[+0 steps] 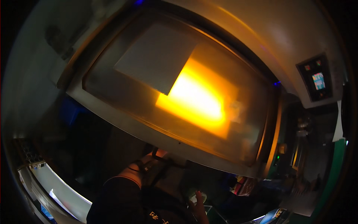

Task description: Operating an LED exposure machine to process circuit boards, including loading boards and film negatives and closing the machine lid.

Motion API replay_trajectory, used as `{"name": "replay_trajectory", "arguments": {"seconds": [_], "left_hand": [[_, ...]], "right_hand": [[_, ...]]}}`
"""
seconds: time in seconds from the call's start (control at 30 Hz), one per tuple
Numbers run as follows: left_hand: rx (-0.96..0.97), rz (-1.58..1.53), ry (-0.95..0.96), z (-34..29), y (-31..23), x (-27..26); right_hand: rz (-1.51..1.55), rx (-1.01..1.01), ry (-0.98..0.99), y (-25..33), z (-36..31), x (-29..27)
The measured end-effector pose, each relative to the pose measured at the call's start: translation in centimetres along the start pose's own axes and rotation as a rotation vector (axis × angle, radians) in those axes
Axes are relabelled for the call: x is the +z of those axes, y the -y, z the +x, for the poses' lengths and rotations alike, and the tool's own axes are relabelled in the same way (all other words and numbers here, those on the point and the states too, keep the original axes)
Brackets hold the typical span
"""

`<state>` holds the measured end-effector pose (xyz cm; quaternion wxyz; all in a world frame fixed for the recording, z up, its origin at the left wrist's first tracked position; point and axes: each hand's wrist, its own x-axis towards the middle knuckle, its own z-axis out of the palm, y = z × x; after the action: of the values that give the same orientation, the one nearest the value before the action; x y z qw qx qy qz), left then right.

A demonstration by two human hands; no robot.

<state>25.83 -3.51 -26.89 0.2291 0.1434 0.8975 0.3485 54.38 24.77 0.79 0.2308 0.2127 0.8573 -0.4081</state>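
My left forearm, in a dark sleeve with a dark band at the wrist, reaches up to the front edge of a large framed glass bed (179, 143). My left hand (159, 152) is at that edge; its fingers are hidden in shadow. Lower down, close to my body, my right hand (198, 204) has its fingers bent against a small pale roundish thing (192, 196), too dim to name. On the glass lies a flat grey rectangular sheet (154, 56), partly covering a bright yellow-orange lit area (197, 99).
A pale machine housing with a small control panel (318, 80) curves along the back and right. At lower left stands a white curved tray (61, 190). A red and white packet (243, 186) lies below the bed's right front edge. A blue object (71, 111) sits at left.
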Motion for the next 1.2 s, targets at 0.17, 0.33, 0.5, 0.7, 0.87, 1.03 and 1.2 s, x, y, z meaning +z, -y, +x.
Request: {"name": "replay_trajectory", "arguments": {"seconds": [0.17,0.33,0.5,0.7,0.87,1.03,1.2], "left_hand": [[0.149,-0.065,-0.261,1.8,1.8,0.2],[0.167,0.584,-0.204,-4.1,-8.3,-7.6],[0.128,0.542,0.264,-9.7,-10.2,-12.9],[-0.142,0.258,0.433,-16.2,-15.7,-22.4],[0.275,0.76,0.246,-16.7,-15.7,-32.2],[0.246,0.863,0.006,-7.6,-8.9,-40.5],[0.051,0.916,0.306,7.7,-4.8,-47.3]], "right_hand": [[0.125,-0.019,-0.112,-6.4,-5.6,1.3],[0.009,0.07,-0.171,-11.8,-9.3,2.9],[0.003,-0.137,-0.325,-8.1,-6.3,1.8],[-0.585,-0.458,-0.384,7.2,-1.7,-4.5],[-0.515,-0.667,-0.251,15.5,7.1,-5.2],[-0.578,-0.736,-0.285,28.5,19.4,-3.9],[-0.655,-0.688,-0.191,32.8,33.4,2.2]]}}
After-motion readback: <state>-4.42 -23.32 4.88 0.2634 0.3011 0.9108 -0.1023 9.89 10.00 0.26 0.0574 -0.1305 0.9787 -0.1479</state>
